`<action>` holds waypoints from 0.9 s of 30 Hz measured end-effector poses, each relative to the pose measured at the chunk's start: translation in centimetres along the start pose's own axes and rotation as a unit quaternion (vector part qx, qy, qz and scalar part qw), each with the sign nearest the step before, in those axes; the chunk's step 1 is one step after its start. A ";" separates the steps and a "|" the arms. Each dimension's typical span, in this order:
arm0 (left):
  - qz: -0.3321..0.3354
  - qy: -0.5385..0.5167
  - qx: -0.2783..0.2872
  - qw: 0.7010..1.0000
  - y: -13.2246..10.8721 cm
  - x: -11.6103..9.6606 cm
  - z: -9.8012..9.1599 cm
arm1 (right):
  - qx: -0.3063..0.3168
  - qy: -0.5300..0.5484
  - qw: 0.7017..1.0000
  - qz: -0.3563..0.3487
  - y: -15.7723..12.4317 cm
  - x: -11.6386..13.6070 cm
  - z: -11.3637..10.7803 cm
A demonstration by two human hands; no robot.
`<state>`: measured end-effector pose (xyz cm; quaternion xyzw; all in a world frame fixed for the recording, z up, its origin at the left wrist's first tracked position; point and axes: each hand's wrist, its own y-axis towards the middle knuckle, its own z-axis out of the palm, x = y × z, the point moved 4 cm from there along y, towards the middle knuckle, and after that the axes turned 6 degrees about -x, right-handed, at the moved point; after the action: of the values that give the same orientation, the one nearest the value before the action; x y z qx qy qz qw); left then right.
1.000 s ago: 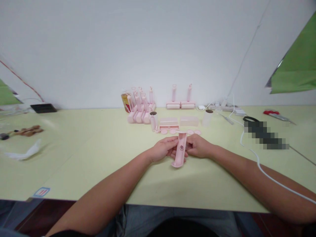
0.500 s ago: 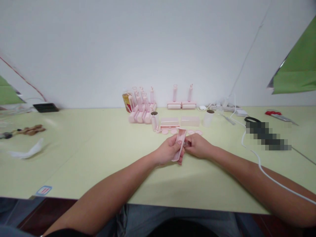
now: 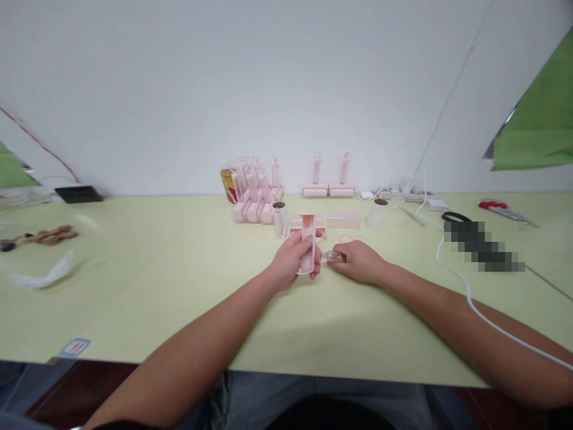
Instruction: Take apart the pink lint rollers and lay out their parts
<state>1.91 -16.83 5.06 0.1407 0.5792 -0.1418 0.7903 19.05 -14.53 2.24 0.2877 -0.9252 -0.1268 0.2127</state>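
My left hand (image 3: 285, 263) is closed around a pink trough-shaped lint roller housing (image 3: 308, 254), its hollow side toward me and its long axis nearly upright. Just to the right, my right hand (image 3: 362, 261) rests low over the table, gripping a clear plastic handle piece (image 3: 332, 256) whose tip points left at the housing. A small gap separates the two parts. Beyond my hands lie a translucent cover (image 3: 344, 219), pink round end caps (image 3: 352, 238) and an upright pink handle (image 3: 280, 221). Another pink housing (image 3: 295, 232) is partly hidden behind my left hand.
Several lint rollers (image 3: 253, 209) stand in a cluster at the back, beside a yellow-labelled bottle (image 3: 228, 184). Two more rollers (image 3: 329, 191) stand by the wall. A white roll (image 3: 378, 216) stands upright at right. A white cable (image 3: 468, 292) crosses above my right forearm.
My left hand has moved left and slightly away with the housing, turning it more upright. It has drawn apart from the right hand, and the clear handle piece now shows more.
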 end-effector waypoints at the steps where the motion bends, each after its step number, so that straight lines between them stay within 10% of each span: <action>1: 0.002 -0.001 -0.022 1.000 0.2 -0.1 -0.4 | 0.005 -0.011 1.000 0.004 0.0 0.0 0.0; 10: -0.013 0.079 -0.091 0.993 1.0 0.8 -1.8 | -0.019 -0.007 1.000 0.010 -0.1 -0.4 0.0; 27: 0.036 0.143 0.049 0.988 -0.6 0.8 0.6 | -0.136 0.118 0.972 -0.151 -0.7 1.2 -1.1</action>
<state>2.49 -17.65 4.45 0.2188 0.6729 -0.1204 0.6963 18.98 -15.91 3.38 0.4052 -0.8138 -0.2469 0.3355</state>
